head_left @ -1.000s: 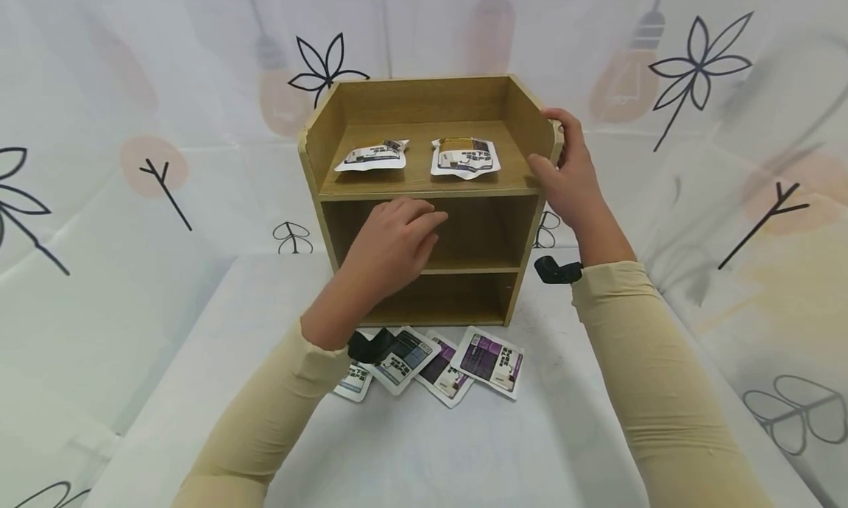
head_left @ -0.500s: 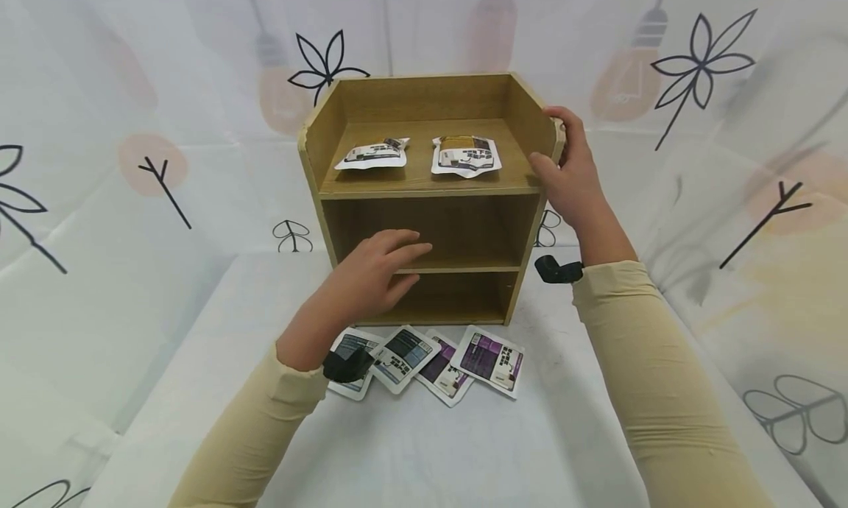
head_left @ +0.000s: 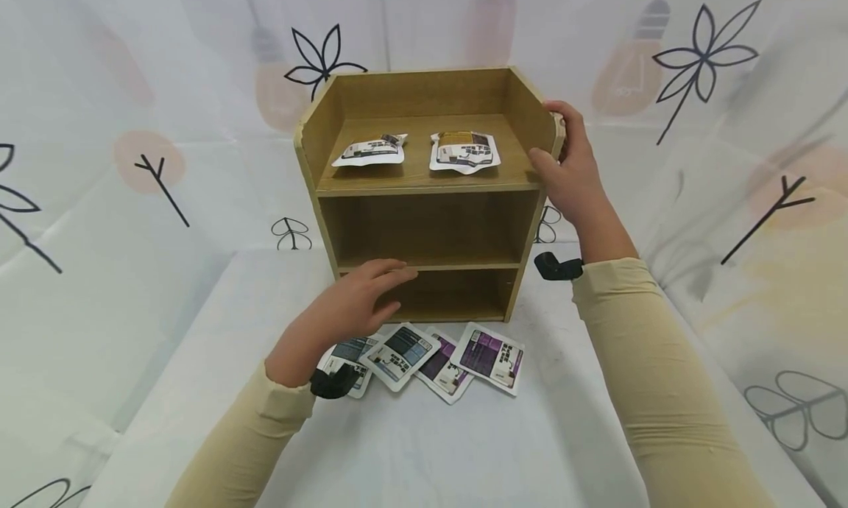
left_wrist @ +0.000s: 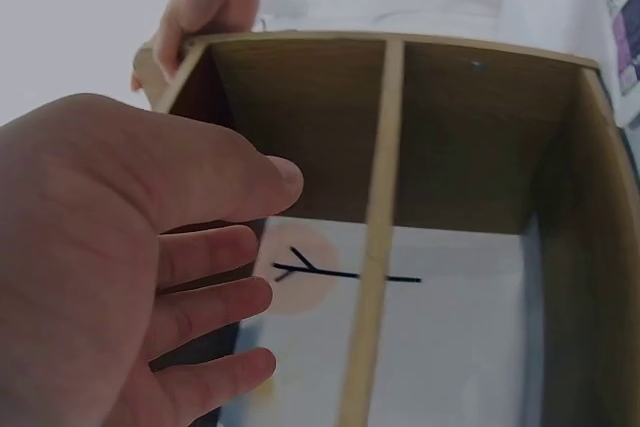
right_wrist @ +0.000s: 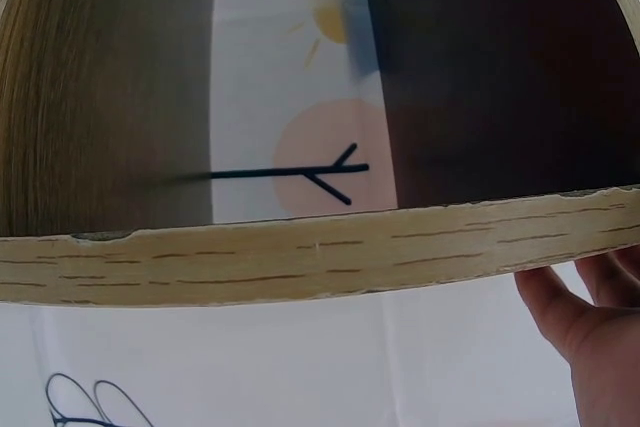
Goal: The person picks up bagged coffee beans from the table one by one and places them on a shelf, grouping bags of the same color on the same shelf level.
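Observation:
A small wooden shelf [head_left: 427, 188] with three levels stands upright on the table. My right hand [head_left: 575, 173] grips the upper edge of its right side panel, thumb on the inner side; in the right wrist view the fingers [right_wrist: 555, 312] meet the panel's edge. My left hand [head_left: 347, 309] holds nothing, its fingers loosely extended in front of the lower compartment and above the packets. Two white flat packets, a left one [head_left: 372, 152] and a right one [head_left: 465, 153], lie on the top level. The left wrist view shows the left palm [left_wrist: 80, 267] facing the shelf's compartments.
Several flat packets lie overlapping on the table before the shelf: a purple one [head_left: 489, 357], another purple one [head_left: 442, 375], a blue-grey one [head_left: 400, 355] and one [head_left: 352, 352] partly behind the left wrist. A patterned white cloth [head_left: 165, 66] hangs behind.
My left hand has moved down and to the left, from in front of the middle compartment to the lower one near the packets. The right hand keeps its grip on the shelf.

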The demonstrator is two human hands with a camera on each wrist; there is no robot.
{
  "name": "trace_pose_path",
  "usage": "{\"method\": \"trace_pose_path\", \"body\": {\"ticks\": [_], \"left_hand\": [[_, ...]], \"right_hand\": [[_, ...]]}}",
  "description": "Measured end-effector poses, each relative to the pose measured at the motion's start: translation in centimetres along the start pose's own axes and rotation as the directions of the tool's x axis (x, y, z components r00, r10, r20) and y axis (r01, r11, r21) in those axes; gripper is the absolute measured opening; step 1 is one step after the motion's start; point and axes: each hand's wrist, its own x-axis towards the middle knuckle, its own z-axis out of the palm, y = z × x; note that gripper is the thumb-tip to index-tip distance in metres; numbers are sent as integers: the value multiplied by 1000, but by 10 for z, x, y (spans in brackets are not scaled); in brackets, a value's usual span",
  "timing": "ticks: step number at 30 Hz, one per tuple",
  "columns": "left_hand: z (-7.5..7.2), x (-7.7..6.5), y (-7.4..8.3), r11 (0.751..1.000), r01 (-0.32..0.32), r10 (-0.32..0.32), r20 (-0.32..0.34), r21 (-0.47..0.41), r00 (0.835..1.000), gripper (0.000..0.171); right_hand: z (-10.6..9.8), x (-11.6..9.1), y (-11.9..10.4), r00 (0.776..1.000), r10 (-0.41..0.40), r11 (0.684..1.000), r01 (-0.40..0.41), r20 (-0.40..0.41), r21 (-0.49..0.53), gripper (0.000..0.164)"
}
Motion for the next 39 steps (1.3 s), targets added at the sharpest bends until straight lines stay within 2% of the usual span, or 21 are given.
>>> {"method": "trace_pose_path", "body": {"ticks": [6,14,26,31,39], "left_hand": [[10,-8,-5,1000,20,-20,33,0,999,49],[19,-18,-5,997,71,-67,93,-43,993,51],[40,-29,-14,988,132,-117,179,-76,977,52],[51,-33,-17,983,165,-145,223,-75,964,50],[68,-37,-24,985,135,-103,259,-111,960,42]], "right_hand": [[0,0,-2,1000,1,1000,-1,0,-4,57],[-1,1,-3,1000,-3,1000,3,-2,-7,58],[0,1,-3,1000,7,1000,-7,5,-19,58],[0,1,-3,1000,0,1000,0,8,-10,58],[0,1,0,1000,0,1000,0,9,-11,57]]}}
